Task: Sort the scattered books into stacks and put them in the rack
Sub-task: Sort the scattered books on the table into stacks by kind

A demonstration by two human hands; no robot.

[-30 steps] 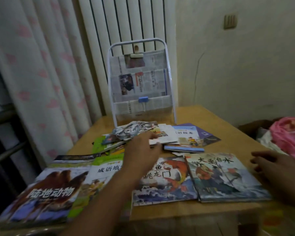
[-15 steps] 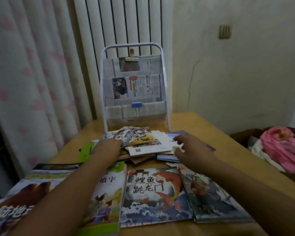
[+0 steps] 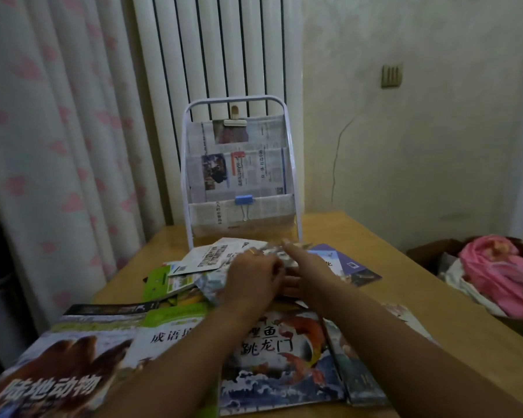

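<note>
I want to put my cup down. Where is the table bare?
Bare wood shows on the table's right side, between the purple booklet and the edge. The middle is crowded: both hands work in the book pile, below the rack.

Dim room: a wooden table (image 3: 390, 267) near, white curtain (image 3: 58, 146) with pink spots left, ribbed white radiator (image 3: 218, 49) far, cracked cream wall (image 3: 420, 146) right

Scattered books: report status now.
Left hand and right hand together on small-book pile; grips unclear. White wire rack holds only newspaper. Large picture books unsorted.
</note>
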